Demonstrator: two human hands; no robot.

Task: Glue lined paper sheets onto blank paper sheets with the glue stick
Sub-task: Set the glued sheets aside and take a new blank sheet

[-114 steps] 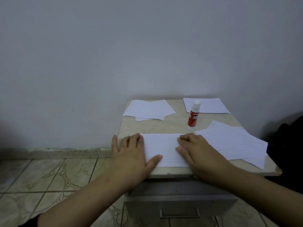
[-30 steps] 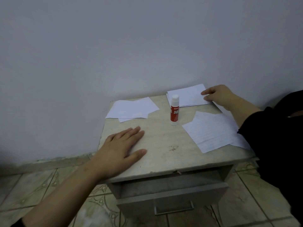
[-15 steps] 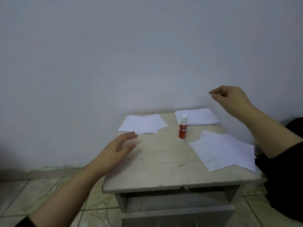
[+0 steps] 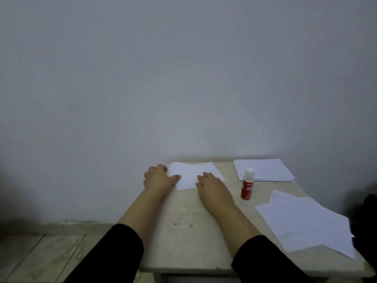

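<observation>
Both forearms stretched forward over the bench [image 4: 183,237], black sleeves [image 4: 114,256] pushed up short of the wrists. Left hand [image 4: 158,177] at the far left corner of the bench, palm down, fingers bent at the knuckles over the left edge of a small pile of blank paper sheets [image 4: 193,173], thumb lying flat on the sheet; no closed grip visible. Right hand [image 4: 210,180] palm down on the near right part of the same pile, fingers roughly straight and together, pressing flat, holding nothing. The two hands apart, bare paper showing between them.

Glue stick [image 4: 247,184] upright and capped, white cap over red body, just right of the right hand, touched by neither hand. A neat stack of sheets [image 4: 269,170] behind it at the far right corner. A looser spread of lined paper sheets [image 4: 306,219] along the right edge, near corner reaching the bench's edge. Plain pale wall [image 4: 183,78] behind; tiled floor [image 4: 40,254] at lower left.
</observation>
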